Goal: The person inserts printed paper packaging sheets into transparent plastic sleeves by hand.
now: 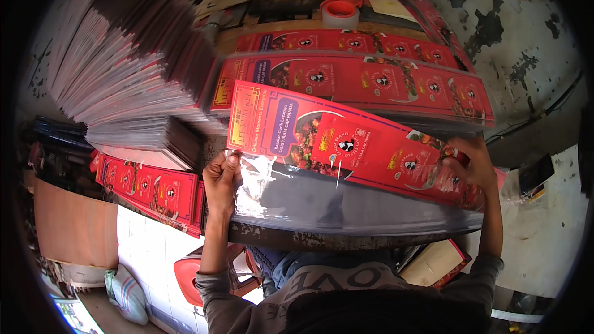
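Note:
A long red printed card strip (352,148) with food pictures lies at a slant in front of me, its left end higher than its right. Glossy clear plastic sleeves (297,201) are stacked beneath it along the table's near edge. My left hand (221,176) is closed in a pinch at the shiny left edge of the plastic, just under the card's lower left corner. Around the card's right end curl the fingers of my right hand (473,162). Whether the card is partly inside a sleeve, I cannot tell.
Behind lie more red card strips (346,80). A tall, fanned pile of sleeved cards (124,68) leans at the left, with another red stack (148,188) below it. A tape roll (340,11) stands at the back. A red stool (189,278) is below left.

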A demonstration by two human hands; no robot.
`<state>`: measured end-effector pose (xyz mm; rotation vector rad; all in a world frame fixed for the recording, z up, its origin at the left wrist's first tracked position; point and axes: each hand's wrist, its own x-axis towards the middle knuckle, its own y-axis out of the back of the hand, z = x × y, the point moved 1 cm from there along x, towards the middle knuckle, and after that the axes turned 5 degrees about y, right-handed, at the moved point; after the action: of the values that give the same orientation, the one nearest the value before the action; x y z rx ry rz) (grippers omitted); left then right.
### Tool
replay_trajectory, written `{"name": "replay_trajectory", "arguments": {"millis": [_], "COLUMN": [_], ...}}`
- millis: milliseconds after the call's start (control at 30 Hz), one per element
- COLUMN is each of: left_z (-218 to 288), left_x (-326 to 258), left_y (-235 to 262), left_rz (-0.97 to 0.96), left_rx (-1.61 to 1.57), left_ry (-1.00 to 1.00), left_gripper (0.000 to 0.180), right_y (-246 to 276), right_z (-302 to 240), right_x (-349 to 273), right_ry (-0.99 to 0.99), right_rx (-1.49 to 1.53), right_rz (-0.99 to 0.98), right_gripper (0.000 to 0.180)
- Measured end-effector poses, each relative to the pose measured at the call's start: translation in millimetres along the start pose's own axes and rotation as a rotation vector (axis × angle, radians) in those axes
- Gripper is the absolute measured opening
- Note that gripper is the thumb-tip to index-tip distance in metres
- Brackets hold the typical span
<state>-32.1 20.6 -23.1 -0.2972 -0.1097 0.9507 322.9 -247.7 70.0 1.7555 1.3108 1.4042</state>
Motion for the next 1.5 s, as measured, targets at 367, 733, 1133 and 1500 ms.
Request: {"name": "replay_trajectory", "arguments": {"millis": [367,733,1133,1500], "left_z": [-1.1,3.3,5.5,-1.8], "left_x": [1.7,-2.5,-16.8,-24.0], "left_y": [-16.0,-28.4,-22.5,-15.1], "left_rz": [0.135,0.248,0.193,0.186], "left_rx": [0.055,0.012,0.135,0.201], "left_ry": [0.082,0.127,-0.045,-0.104], "left_gripper": [0.015,0.012,0.013,0.022], "right_y": [1.4,-6.4,-68.9,-49.4], "right_z": [13.6,1.4,-39.5,-22.8], "right_x": [-13.3,2.8,51.3,59.1], "right_ry": [0.116,0.065,-0.030,0.333], "right_rx": [-0.016,-0.176,-0.264,-0.380], "right_rz": [0.106,0.009,0.182,0.189], "right_gripper": [0.028,0.034,0.050,0.049]}}
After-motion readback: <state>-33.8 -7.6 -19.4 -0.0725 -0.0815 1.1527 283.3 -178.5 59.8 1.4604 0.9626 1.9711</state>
